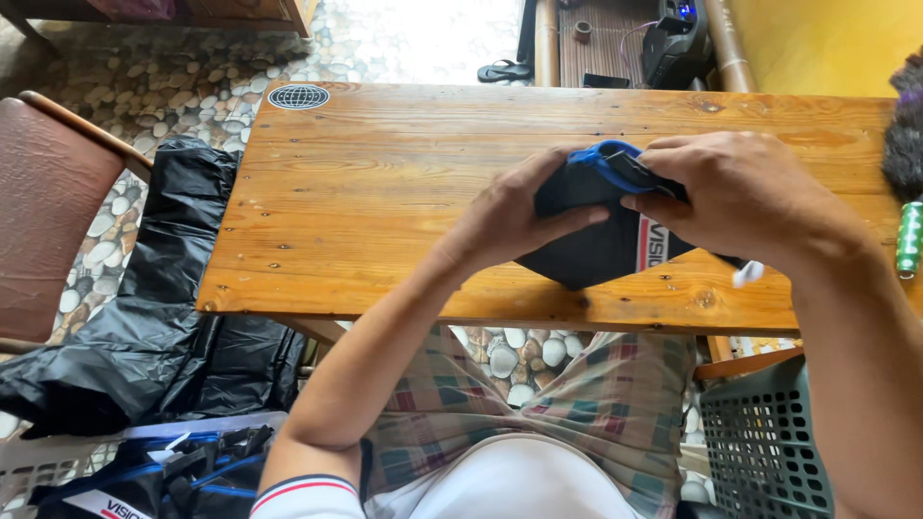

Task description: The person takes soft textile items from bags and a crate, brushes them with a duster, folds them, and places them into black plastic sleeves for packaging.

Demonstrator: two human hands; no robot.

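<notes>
Scanning left to right from the head view: a brown chair [48, 202] at the far left over a pebble floor [163, 86]; a black plastic bag [173, 317] slumped against the table's left edge; below it a white basket [38, 461] holding more black-and-blue cloth pieces [183, 471]; the wooden table [385, 192] itself, bare on its left half apart from a round globe sticker [298, 96] at the corner.

Centre: left hand [514, 216] clenched on a black cloth item with blue trim [586, 240], thumb over the top, fingers hidden beneath; the item is held just above or resting on the near edge of the table, cannot tell which. Right hand [740, 192] pinching the blue-trimmed upper edge, fingertips closed on the fabric; a small white tag [748, 274] hangs below the wrist.

Right: a green plastic crate [769, 442] beside the knee; a green spool [910, 238] and a dark fuzzy object [904, 144] at the table's right edge.

Risk, as judgement: the item sits over the table's near edge, so a loosened pinch could let it slide into the lap; an elbow swing to the right could knock the spool off; pulling hard at the trim could strain the seam.
</notes>
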